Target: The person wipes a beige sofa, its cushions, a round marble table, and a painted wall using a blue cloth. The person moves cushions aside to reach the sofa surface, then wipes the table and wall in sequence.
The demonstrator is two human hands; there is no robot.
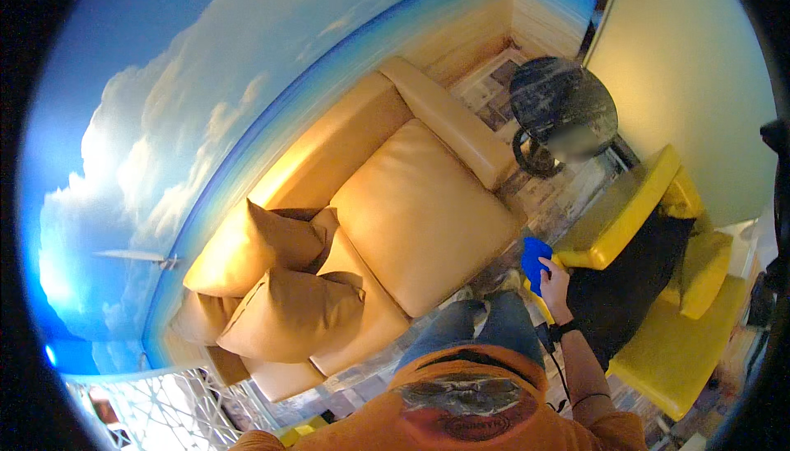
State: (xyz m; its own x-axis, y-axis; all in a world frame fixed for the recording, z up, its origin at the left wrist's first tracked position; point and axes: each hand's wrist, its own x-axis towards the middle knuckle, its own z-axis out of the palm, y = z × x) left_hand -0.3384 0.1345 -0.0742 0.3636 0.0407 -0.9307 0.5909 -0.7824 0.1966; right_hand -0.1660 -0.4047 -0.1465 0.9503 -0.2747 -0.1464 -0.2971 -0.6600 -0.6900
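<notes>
My right hand [555, 290] holds a bright blue cloth [536, 261] beside the front end of a yellow armchair's [595, 256] armrest. Whether the cloth touches the armrest, I cannot tell. A black cloth or garment [636, 284] covers much of this chair's seat. Out of view is my left hand; only a bit of the orange sleeve on that side shows at the bottom edge. In front of me stands a tan leather-look sofa [426, 210], with several matching cushions [290, 315] piled towards its left end.
A round dark table [555, 102] stands past the sofa's right arm. Its top is partly blurred. Behind the sofa runs a beach mural wall [203, 111], and a pale panel [679, 80] rises at the right. A white lattice screen [166, 411] is at lower left.
</notes>
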